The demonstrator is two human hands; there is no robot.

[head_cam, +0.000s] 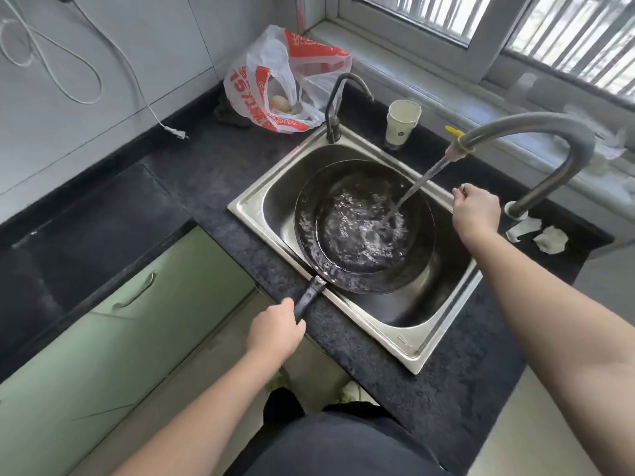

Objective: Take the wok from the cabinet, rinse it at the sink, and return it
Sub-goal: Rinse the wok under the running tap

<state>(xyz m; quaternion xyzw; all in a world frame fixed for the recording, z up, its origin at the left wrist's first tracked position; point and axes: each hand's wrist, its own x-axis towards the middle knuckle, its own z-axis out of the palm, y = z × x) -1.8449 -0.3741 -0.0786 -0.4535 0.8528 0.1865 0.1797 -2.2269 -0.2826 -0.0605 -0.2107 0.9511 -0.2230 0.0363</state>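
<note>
The black wok (347,187) lies in the steel sink (409,341), its dark handle reaching over the sink's front rim. My left hand (276,333) is closed around the handle's end. Water streams from the tall grey faucet (549,132) into the wok and pools, splashing, in its bottom. My right hand (476,209) hovers at the sink's right rim near the faucet's base, fingers curled on what looks like a small lever; most of it is hidden.
A second, smaller dark faucet (335,108) stands at the sink's back left. A paper cup (402,121) sits behind the sink, a red-and-white plastic bag (275,84) at the back left. Crumpled tissue (551,238) lies right of the faucet base. Green cabinets (113,338) below the counter.
</note>
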